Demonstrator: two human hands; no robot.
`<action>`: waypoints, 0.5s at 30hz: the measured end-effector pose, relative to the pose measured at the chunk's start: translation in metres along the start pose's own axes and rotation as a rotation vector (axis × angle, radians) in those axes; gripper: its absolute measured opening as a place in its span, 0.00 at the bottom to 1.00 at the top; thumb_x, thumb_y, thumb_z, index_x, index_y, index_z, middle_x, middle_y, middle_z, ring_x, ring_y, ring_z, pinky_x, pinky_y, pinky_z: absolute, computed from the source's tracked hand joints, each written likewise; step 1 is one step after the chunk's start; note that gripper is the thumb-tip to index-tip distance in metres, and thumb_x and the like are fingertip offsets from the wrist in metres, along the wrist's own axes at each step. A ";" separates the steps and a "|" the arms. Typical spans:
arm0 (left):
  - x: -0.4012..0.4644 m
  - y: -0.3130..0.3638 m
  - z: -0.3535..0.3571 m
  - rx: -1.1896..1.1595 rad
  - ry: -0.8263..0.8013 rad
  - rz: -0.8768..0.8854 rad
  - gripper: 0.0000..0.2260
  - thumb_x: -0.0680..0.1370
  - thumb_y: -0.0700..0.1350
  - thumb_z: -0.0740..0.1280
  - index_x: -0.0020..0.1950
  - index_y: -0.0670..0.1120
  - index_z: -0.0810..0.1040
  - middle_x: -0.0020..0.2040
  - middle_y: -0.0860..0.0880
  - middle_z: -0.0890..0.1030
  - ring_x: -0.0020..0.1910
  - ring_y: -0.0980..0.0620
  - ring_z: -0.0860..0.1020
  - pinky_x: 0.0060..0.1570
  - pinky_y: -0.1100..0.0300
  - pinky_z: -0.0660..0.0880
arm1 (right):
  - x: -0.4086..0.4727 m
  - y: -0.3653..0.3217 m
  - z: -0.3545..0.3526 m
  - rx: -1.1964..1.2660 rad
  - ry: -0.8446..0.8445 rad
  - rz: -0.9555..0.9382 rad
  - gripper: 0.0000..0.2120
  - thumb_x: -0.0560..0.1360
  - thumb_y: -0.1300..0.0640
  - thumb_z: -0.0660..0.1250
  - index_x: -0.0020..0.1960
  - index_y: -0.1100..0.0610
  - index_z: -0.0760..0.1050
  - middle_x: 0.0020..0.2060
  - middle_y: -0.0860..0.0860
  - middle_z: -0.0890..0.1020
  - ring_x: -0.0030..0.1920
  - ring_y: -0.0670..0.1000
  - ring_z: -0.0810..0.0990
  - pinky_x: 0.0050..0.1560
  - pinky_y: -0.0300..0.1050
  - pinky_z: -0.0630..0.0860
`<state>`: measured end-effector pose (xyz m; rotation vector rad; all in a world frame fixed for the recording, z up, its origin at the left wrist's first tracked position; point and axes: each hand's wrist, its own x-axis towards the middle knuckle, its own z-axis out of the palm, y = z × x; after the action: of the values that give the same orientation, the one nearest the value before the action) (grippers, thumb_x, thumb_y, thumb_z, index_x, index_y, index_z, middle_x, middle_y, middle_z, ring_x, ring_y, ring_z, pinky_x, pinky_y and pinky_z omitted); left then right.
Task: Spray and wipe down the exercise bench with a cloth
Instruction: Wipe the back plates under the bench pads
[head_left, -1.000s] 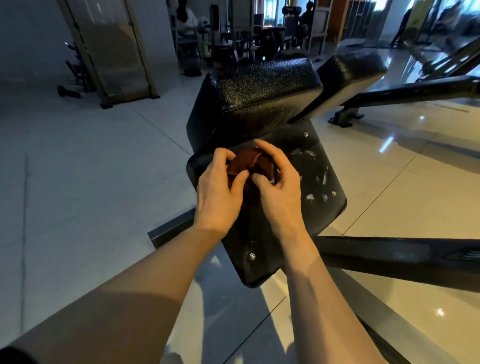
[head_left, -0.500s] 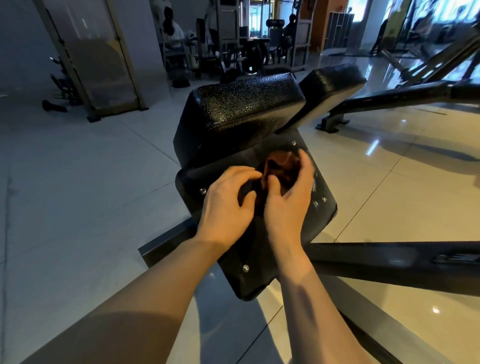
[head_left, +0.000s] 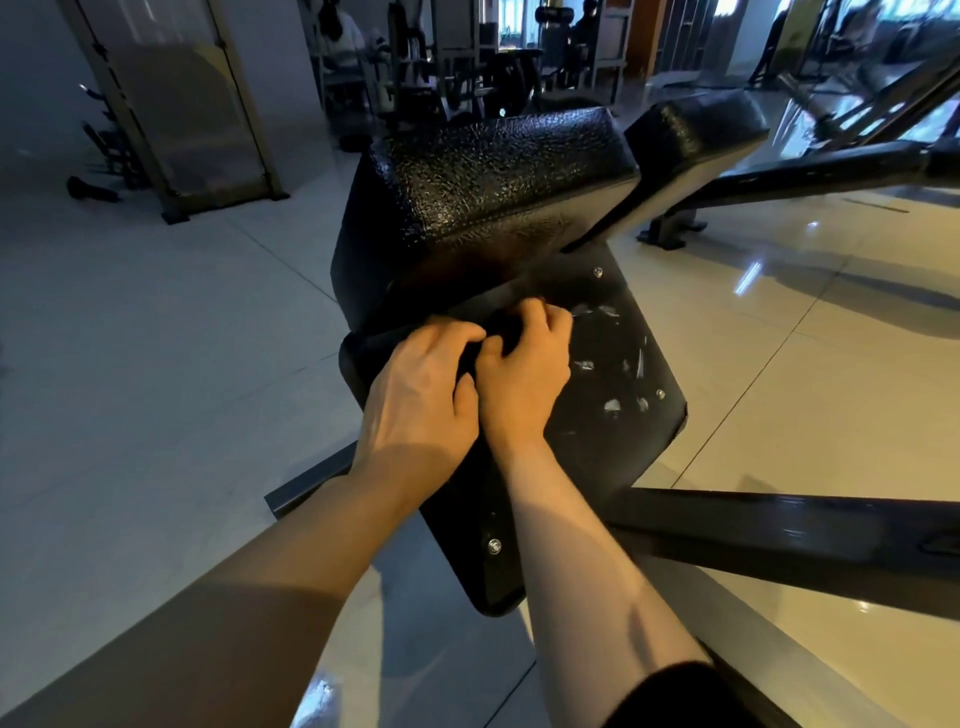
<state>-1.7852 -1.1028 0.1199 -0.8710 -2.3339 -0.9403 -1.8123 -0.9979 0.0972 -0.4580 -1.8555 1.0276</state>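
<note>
Pale floor tiles (head_left: 156, 364) surrounded the black exercise bench (head_left: 493, 176). Both hands, left hand (head_left: 421, 395) and right hand (head_left: 524, 369), were curled side by side on its lower panel (head_left: 613, 415); the cloth (head_left: 501, 325) between the fingers was hardly visible. Pressing flat and wiping rightwards over the white smears (head_left: 613, 358) would probably clean best

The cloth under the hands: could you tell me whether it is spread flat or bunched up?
Cannot tell: the cloth is almost hidden, only a dark patch showing between the left hand and right hand.
</note>
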 end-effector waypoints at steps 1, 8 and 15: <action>0.000 -0.002 0.000 0.006 -0.010 -0.004 0.17 0.75 0.35 0.66 0.63 0.44 0.75 0.58 0.44 0.77 0.56 0.45 0.76 0.55 0.45 0.76 | -0.005 -0.002 -0.002 0.062 0.098 -0.004 0.13 0.70 0.67 0.67 0.54 0.62 0.77 0.58 0.58 0.74 0.53 0.53 0.75 0.49 0.34 0.69; -0.003 -0.011 -0.003 0.055 -0.021 -0.094 0.27 0.76 0.36 0.64 0.74 0.47 0.65 0.63 0.41 0.73 0.61 0.44 0.74 0.58 0.50 0.74 | 0.009 -0.034 -0.001 0.217 0.291 -0.169 0.21 0.66 0.74 0.65 0.59 0.70 0.72 0.57 0.66 0.72 0.57 0.53 0.69 0.59 0.23 0.60; -0.010 -0.013 -0.009 0.101 -0.049 -0.026 0.31 0.75 0.34 0.65 0.76 0.48 0.62 0.67 0.43 0.70 0.61 0.44 0.73 0.57 0.52 0.74 | 0.003 -0.038 -0.025 0.370 0.454 -0.051 0.20 0.66 0.71 0.67 0.58 0.69 0.70 0.53 0.60 0.72 0.53 0.49 0.71 0.56 0.32 0.68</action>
<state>-1.7857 -1.1203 0.1146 -0.8334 -2.4177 -0.8119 -1.7876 -1.0065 0.1351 -0.3805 -1.2386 1.0981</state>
